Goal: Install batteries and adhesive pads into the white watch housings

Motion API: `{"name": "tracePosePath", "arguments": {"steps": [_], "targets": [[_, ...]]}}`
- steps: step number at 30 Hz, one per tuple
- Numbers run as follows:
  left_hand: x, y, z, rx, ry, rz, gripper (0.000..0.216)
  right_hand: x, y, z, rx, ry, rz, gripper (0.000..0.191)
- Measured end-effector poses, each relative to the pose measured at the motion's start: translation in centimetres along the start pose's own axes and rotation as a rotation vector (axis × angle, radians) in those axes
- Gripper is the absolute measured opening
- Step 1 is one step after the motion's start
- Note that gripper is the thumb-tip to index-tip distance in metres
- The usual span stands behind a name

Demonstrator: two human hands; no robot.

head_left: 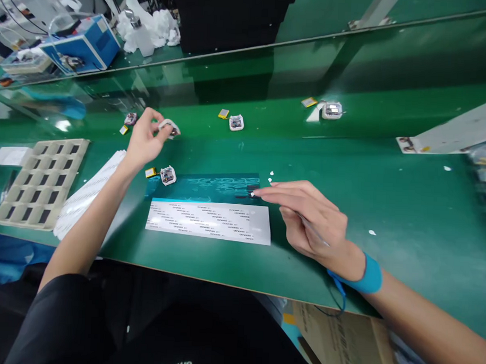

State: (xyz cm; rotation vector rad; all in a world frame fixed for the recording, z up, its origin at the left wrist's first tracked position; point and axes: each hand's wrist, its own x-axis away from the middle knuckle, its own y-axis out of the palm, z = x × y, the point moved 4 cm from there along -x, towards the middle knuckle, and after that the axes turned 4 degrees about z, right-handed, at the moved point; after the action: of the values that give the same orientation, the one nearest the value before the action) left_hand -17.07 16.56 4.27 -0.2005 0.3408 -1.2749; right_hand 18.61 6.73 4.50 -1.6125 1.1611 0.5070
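Observation:
My left hand (146,139) is raised over the left part of the bench, thumb and fingers pinching a small white device housing (170,128) with a circuit board inside. My right hand (311,219) is closed around thin metal tweezers (315,230), whose front end is mostly hidden by the fingers. Its fingertips are at the right end of a blue film sheet (203,187), beside small black strips (246,196) and a tiny white piece. Just in front of the film lies a white printed backing sheet (207,221). Another open housing (168,175) with a yellow-edged battery (150,172) sits at the film's left end.
A beige compartment tray (39,183) holding dark pieces stands left, beside white printed sheets (91,192). More housings (236,123) with batteries line the back. A metal bracket (439,138) stands right. A blue wrist strap (369,275) trails a cord.

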Motion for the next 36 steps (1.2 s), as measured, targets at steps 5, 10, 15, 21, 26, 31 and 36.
{"name": "tracePosePath", "arguments": {"steps": [5, 10, 15, 21, 26, 31, 36], "targets": [[9.9, 9.4, 5.2, 0.209, 0.012, -0.402, 0.024, 0.3, 0.2, 0.3, 0.126, 0.006, 0.005, 0.03], [15.0, 12.8, 6.5, 0.105, 0.102, -0.49, 0.018, 0.6, 0.8, 0.0, 0.192, 0.012, -0.242, 0.022], [15.3, 12.5, 5.4, 0.178, -0.007, -0.474, 0.011, 0.8, 0.9, 0.1, 0.101, 0.059, -0.282, 0.024], [16.0, 12.3, 5.1, 0.4, -0.18, -0.399, 0.024, 0.7, 1.0, 0.2, 0.109, 0.128, -0.197, 0.008], [16.2, 12.2, 5.1, 0.422, -0.132, -0.339, 0.03, 0.8, 1.1, -0.2, 0.146, 0.13, -0.202, 0.016], [16.3, 12.0, 5.4, 0.364, -0.07, -0.291, 0.033, 0.9, 1.2, -0.8, 0.176, 0.105, -0.185, 0.021], [16.8, 12.0, 5.7, 0.294, 0.008, -0.246, 0.028, 0.9, 1.4, -1.0, 0.108, 0.122, -0.184, 0.023]]}}
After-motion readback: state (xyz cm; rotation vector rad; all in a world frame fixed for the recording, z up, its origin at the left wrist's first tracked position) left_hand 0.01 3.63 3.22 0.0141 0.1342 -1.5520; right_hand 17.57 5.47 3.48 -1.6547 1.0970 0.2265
